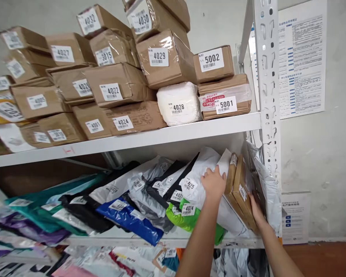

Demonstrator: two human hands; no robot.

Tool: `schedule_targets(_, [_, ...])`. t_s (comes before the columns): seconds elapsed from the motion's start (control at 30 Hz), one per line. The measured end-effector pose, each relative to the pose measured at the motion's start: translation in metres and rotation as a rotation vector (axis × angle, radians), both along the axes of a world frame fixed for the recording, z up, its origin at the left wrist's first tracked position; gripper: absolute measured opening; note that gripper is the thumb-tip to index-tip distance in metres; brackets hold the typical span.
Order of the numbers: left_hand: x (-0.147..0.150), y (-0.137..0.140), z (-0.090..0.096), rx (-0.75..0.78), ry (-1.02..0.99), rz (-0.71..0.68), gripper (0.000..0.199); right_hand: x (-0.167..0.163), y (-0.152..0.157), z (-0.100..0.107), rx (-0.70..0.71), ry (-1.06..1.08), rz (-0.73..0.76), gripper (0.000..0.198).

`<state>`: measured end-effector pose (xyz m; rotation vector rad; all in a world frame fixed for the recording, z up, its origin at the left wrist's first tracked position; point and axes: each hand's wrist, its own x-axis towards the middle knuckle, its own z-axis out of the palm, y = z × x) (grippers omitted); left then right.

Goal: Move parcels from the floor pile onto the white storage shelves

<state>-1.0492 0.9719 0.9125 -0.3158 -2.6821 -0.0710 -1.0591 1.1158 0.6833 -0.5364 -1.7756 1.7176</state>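
Note:
My left hand (215, 184) lies on a white plastic mailer (205, 169) standing on the lower shelf, its fingers bent over the mailer's upper edge. To the right, two flat cardboard boxes (241, 184) stand upright and tilted; a label on one is too slanted to read fully. My right hand (257, 211) is against the right side of these boxes, between them and a silvery-grey mailer (269, 192); most of its fingers are hidden. Below my left hand sits a bright green mailer (187, 215) labelled 4024.
Numbered cardboard boxes (118, 90) and a white wrapped parcel (177, 102) are stacked on the upper shelf (161, 132). Leaning mailers, including a blue one (132, 215), fill the left side below. A perforated upright post (269, 77) borders the right, near a wall notice (302, 57).

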Motion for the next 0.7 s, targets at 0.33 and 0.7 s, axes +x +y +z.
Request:
schedule_targets(0.33, [-0.020,-0.035,-0.002,-0.287,-0.197,-0.178,0.045,0.013,-0.001,-0.006,-0.017,0.029,0.110,0.098])
schedule_targets(0.7, [-0.059,-0.096,-0.014,-0.230,-0.165,-0.198,0.049,-0.027,-0.034,-0.017,0.047,-0.055,0.128,0.116])
